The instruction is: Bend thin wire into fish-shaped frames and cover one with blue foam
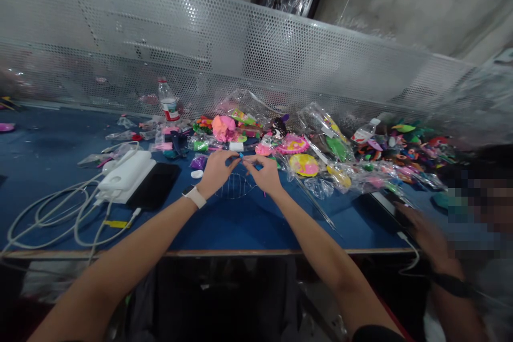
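My left hand [216, 170] and my right hand [265, 172] meet above the blue table, fingertips pinched together. A small shiny blue lump [241, 155], perhaps modelling clay, sits between the fingertips of both. Just below them a thin wire frame [235, 187], rounded with several bars, lies on the table. Left of my left hand are a purple lump in clear wrap [197, 162] and a small white disc [196, 174]. A yellow and pink round piece [303, 165] lies to the right of my right hand.
White power bank or adapter [125, 175], black phone [155, 186] and coiled cables lie left. Wrapped colourful pieces, a red-capped bottle [168, 100] and a tipped bottle [365, 132] line the perforated metal screen [224, 48]. At right, another person's hand [427, 232] holds a phone.
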Demonstrator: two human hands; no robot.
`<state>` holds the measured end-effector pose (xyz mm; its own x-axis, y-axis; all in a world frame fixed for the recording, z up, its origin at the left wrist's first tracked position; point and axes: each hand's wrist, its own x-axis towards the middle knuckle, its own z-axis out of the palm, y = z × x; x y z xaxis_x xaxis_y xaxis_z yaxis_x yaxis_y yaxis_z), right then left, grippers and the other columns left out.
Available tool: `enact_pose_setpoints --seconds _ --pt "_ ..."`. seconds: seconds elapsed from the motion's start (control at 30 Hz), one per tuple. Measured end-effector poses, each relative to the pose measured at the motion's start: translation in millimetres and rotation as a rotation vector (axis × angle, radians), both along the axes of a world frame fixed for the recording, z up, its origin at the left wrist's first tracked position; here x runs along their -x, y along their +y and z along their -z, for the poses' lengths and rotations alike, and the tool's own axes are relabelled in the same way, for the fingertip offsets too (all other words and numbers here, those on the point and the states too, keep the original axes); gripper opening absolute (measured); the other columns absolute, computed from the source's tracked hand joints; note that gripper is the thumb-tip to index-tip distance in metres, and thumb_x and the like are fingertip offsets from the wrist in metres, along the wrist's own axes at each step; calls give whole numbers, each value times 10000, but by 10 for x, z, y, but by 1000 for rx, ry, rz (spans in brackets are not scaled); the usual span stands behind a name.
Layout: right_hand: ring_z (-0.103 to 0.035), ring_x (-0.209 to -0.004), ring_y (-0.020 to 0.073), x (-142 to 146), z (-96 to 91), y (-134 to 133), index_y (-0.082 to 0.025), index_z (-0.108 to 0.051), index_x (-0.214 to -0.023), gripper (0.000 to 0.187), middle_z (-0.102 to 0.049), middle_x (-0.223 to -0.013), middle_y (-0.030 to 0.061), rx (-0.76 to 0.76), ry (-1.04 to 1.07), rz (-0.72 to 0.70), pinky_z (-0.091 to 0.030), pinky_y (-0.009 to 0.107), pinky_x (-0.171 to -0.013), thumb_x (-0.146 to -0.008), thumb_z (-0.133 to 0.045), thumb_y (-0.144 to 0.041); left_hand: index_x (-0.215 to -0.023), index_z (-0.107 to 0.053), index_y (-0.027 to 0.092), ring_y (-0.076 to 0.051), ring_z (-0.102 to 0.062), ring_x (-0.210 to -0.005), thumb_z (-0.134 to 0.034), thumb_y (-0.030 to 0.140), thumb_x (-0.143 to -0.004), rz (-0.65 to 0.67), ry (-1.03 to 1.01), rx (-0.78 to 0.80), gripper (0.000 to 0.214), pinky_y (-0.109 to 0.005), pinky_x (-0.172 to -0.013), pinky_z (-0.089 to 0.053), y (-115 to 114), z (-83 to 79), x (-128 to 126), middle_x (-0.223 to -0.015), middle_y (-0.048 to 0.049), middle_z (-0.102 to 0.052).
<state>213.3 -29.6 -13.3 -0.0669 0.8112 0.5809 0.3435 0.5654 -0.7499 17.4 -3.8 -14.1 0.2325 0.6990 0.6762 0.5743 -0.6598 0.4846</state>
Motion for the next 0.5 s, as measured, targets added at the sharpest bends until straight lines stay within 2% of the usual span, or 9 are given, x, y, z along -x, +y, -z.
enact_pose_setpoints --seconds 0.1,0.2,0.33,0.5 --pt "-729 -583 210 15 -15 -8 -224 -756 -845 424 -838 -1131 107 56 77 -30 -653 385 -613 -901 -756 -644 -1067 -803 213 -314 -743 -1067 -736 271 -992 15 26 -20 117 -455 -980 -535 8 3 5 -1099 -109 -834" --pt "-740 -613 223 21 -26 -25 -232 -763 -855 429 -836 -1128 108 60 70 -30 -652 396 -620 -902 -750 -658 -1037 -809 212 -311 -748 -1021 -751 274 -974 25 -31 29 105 -450 -967 -530 9 -6 -4 -1068 -109 -836" --pt "-748 -631 231 9 -28 -37 -240 -779 -852 355 -844 -1104 95 12 -19 -1 -656 406 -668 -945 -725 -578 -989 -808 232 -288 -734 -933 -729 277 -972 43 -64 88 92 -427 -913 -519 12 -23 -11 -1012 -84 -833" --pt "-757 -634 231 0 -2 -8 -252 -786 -872 260 -851 -1081 69 -37 -82 39 -641 390 -693 -980 -700 -472 -968 -798 225 -302 -705 -953 -691 259 -982 20 -7 80 113 -430 -902 -491 20 -22 -3 -998 -98 -817"
